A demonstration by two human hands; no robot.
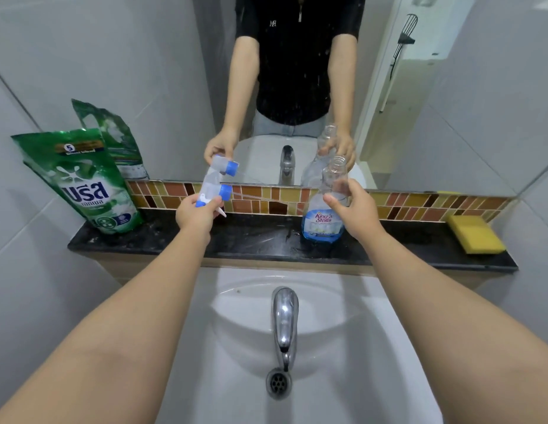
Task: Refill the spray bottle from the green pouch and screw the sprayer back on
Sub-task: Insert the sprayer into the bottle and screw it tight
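A clear spray bottle with a blue label stands upright on the black ledge, its neck uncapped and a little blue liquid at the bottom. My right hand grips its upper body. My left hand holds the white and blue sprayer head out to the left of the bottle, its thin dip tube pointing right toward the neck. The green pouch leans against the wall at the ledge's left end, apart from both hands.
A yellow sponge lies at the right end of the ledge. A mirror above the tiled strip reflects the person, bottle and sprayer. Below the ledge is a white sink with a chrome tap and drain.
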